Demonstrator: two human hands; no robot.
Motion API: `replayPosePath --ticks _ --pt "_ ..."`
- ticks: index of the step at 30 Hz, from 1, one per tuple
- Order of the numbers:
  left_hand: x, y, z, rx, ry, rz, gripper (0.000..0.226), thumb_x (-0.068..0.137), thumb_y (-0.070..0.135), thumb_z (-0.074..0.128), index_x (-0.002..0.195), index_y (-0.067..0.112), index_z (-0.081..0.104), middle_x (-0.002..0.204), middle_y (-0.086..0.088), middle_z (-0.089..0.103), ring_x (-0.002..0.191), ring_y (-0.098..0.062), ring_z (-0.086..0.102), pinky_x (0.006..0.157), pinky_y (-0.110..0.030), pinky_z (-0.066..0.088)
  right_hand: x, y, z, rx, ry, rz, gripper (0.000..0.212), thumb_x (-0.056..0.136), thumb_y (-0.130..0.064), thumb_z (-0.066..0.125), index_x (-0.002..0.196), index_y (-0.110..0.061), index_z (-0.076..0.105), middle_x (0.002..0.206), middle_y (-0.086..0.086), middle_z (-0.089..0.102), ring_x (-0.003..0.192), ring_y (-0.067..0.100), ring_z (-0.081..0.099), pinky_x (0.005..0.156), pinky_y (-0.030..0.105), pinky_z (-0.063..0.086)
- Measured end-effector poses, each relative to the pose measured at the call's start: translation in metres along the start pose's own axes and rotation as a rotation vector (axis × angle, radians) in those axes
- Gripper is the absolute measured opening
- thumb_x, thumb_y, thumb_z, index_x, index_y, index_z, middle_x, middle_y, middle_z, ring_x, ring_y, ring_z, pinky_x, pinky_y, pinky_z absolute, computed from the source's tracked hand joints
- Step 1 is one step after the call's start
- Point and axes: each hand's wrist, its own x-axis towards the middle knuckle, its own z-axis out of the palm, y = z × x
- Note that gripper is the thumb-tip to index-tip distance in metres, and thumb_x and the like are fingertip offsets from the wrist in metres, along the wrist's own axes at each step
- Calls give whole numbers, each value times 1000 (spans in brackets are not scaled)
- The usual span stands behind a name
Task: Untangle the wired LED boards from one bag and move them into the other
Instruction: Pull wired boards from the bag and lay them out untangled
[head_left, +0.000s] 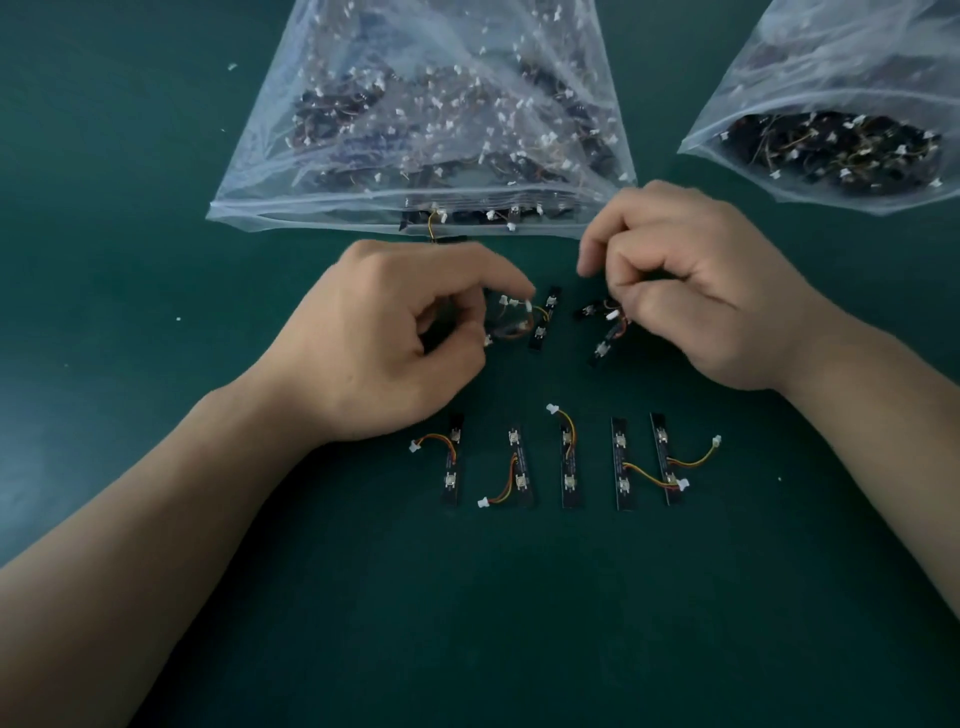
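Fingers of the left hand (384, 332) curl inward, thumb and forefinger pinching a small tangle of LED boards (522, 325). The right hand (691, 291) pinches a second clump (605, 327) just beside it. The boards are thin black strips with white plugs on orange-yellow wires. Five separated boards (569, 462) lie in a row nearer the person. Beyond, the large clear bag (426, 119) and the right bag (841, 78), both crinkled plastic, rest on the green table (130, 208), mouths facing the hands.

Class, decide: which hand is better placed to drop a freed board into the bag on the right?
Likely right: the right hand lies nearer the right bag; the left hand is farther.
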Motion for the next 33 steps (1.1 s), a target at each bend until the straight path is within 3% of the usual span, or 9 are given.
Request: replayPosePath --ticks 4,9,13,16,18,23,27,33 --pt "1 1 4 50 -15 6 31 84 8 61 102 24 80 78 14 64 69 -5 57 61 -34 49 0 -1 3 -66 -20 29 13 85 -21 65 73 -18 64 102 -6 65 101 12 57 100 41 39" --pt "0 3 3 98 63 -36 19 86 22 66 97 28 81 71 9 66 65 -10 60 58 -32 50 2 -4 4 -64 14 20 11 90 -31 70 85 -21 70 100 -7 67 100 18 60 99 46 43" --pt "4 -1 0 130 252 -152 14 88 27 66 95 32 77 71 11 63 65 -8 56 61 -30 48 3 -3 5 -58 50 21 8 93 -21 64 91 -18 71 95 -4 68 95 19 60 94 41 46" --pt "4 -5 1 196 160 -227 13 83 43 67 93 37 72 75 13 61 70 -4 56 62 -33 50 2 -1 6 -69 96 62 17 85 -8 58 93 -16 71 88 -4 65 89 19 57 84 39 47" --pt "3 -5 3 232 140 -243 19 81 50 66 95 39 69 77 15 61 73 -3 57 61 -30 47 2 0 5 -43 99 117 22 80 -10 55 93 -17 72 86 -9 64 82 16 56 76 37 48" --pt "5 -6 2 177 145 -286 8 80 43 67 86 38 68 79 20 63 70 0 56 63 -30 46 2 2 -4 16 -21 154 17 79 -15 62 89 -23 74 86 -13 62 78 12 58 69 21 43" --pt "6 -6 2 132 165 -295 5 79 40 68 83 36 68 81 27 64 65 0 56 61 -28 45 5 1 0 -17 4 192 21 76 -18 60 89 -27 74 73 -12 61 67 14 55 61 23 43" --pt "3 2 2 194 215 -156 7 82 26 72 86 32 71 76 20 62 68 -1 54 60 -31 48 3 2 -2 48 6 241 32 76 -19 55 99 -33 72 66 -13 57 54 12 47 55 20 36"
